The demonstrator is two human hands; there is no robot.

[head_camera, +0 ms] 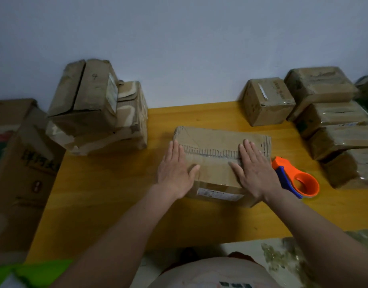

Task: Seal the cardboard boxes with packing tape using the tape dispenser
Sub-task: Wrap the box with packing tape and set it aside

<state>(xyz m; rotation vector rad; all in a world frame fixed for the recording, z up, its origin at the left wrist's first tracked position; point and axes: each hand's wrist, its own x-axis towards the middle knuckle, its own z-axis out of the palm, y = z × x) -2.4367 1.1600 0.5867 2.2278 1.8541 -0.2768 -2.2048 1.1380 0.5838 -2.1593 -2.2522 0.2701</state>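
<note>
Both hands, left [176,169] and right [255,169], flat, fingers straight, pressing cardboard box [218,163] flaps. Worn, soft board; likely light. Tape dispenser [295,177] at 3 o'clock: grasp handle.

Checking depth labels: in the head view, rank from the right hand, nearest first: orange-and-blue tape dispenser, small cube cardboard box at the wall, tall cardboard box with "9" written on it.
1. Orange-and-blue tape dispenser, just right of the right hand.
2. Small cube cardboard box, beyond, at the wall.
3. Tall cardboard box marked "9", far left.
</note>
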